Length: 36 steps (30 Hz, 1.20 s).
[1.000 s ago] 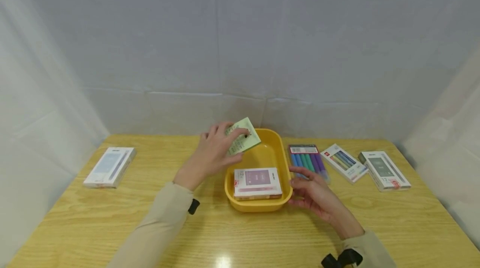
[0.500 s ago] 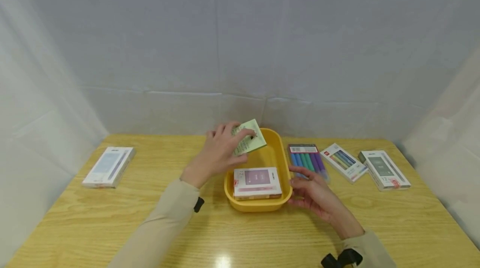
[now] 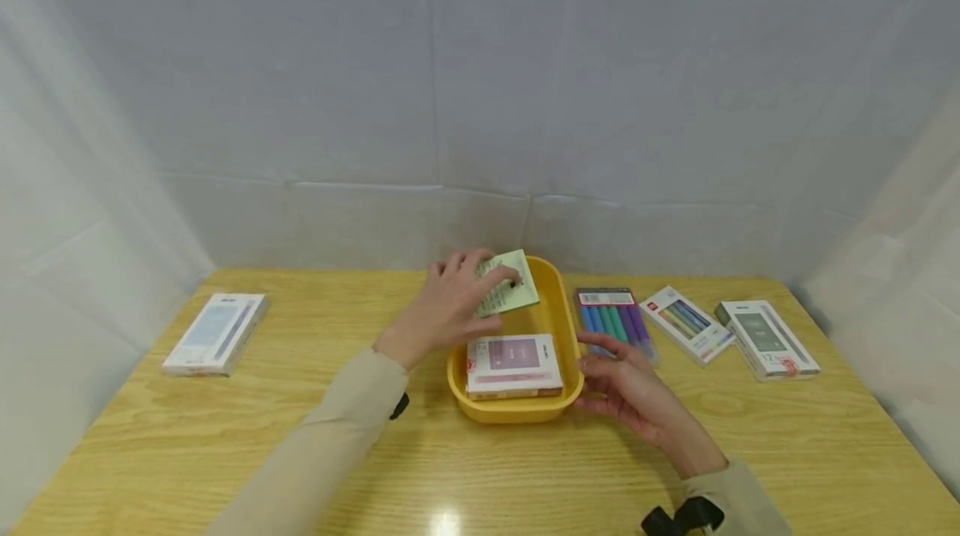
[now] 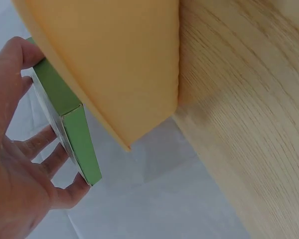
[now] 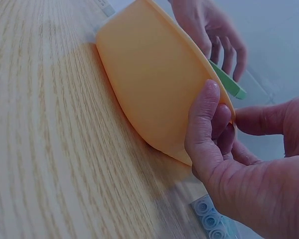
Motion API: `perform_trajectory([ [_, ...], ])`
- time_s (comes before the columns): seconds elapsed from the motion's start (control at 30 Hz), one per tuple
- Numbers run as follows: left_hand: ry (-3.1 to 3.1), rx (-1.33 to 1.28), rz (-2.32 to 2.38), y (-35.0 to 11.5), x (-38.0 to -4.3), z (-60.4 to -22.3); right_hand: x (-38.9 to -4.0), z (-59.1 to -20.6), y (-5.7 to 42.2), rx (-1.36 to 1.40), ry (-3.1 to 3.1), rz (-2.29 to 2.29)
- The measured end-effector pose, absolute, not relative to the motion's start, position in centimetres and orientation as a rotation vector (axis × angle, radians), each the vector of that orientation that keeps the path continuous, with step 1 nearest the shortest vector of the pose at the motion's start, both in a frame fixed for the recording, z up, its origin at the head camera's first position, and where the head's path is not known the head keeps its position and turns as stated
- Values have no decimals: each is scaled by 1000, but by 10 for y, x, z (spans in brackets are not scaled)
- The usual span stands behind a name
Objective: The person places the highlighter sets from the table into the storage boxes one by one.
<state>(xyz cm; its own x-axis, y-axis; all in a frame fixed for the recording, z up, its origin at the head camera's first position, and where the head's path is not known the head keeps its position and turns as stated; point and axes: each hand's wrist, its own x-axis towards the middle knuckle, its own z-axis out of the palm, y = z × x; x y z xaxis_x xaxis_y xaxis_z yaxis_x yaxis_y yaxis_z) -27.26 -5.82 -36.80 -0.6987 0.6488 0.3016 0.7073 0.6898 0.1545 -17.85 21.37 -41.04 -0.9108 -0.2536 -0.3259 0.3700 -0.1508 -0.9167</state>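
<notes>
My left hand [image 3: 450, 298] grips a flat green box [image 3: 510, 282] with a pale printed face, over the far-left part of a yellow plastic bin [image 3: 517, 415]. In the left wrist view the thumb and fingertips hold the green box [image 4: 60, 92] by its edges, beside the bin's wall [image 4: 119, 55]. A white-and-purple box [image 3: 514, 365], printed with a pen, lies flat in the near half of the bin. On the bin's right side, my right hand [image 3: 630, 386] holds the rim, fingers bent. The thumb lies along the outer wall [image 5: 144, 74] in the right wrist view.
Right of the bin lie a clear pack of blue, green and purple markers [image 3: 615, 319], a white pack of coloured pens [image 3: 688, 325] and a white-and-grey box [image 3: 768, 340]. A white-and-blue box [image 3: 216, 334] lies far left. A pale sheet [image 3: 480, 102] hangs behind the wooden table [image 3: 360, 469].
My left hand has moved right and slightly down with the green box, further over the bin. The right hand has stayed at the bin's rim.
</notes>
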Motion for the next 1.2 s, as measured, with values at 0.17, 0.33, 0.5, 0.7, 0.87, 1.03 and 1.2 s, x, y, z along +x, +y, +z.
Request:
perform_trajectory([
  [0.17,-2690,-1126,-360,-55,-275,-367,-178,-410,213,136,1728,-2102],
  [0.33,-2707,-1166,-360,-50,-278,-367,-178,-410,214,146,1729,-2099],
  [0.5,-2768,-1184,-381,-45,-282,-370,-178,-410,214,152,1721,-2104],
  [0.7,-2836,-1190,-392,-40,-287,-376,-179,-410,215,157,1724,-2105],
  [0.87,-2873,-1181,-383,-38,-292,-380,-179,-410,214,133,1713,-2112],
  [1.03,-2912,-1159,-372,-36,-295,-384,-179,-411,213,120,1705,-2114],
  [1.2,-2949,-1136,-371,-34,-298,-387,-179,-411,213,132,1703,-2114],
])
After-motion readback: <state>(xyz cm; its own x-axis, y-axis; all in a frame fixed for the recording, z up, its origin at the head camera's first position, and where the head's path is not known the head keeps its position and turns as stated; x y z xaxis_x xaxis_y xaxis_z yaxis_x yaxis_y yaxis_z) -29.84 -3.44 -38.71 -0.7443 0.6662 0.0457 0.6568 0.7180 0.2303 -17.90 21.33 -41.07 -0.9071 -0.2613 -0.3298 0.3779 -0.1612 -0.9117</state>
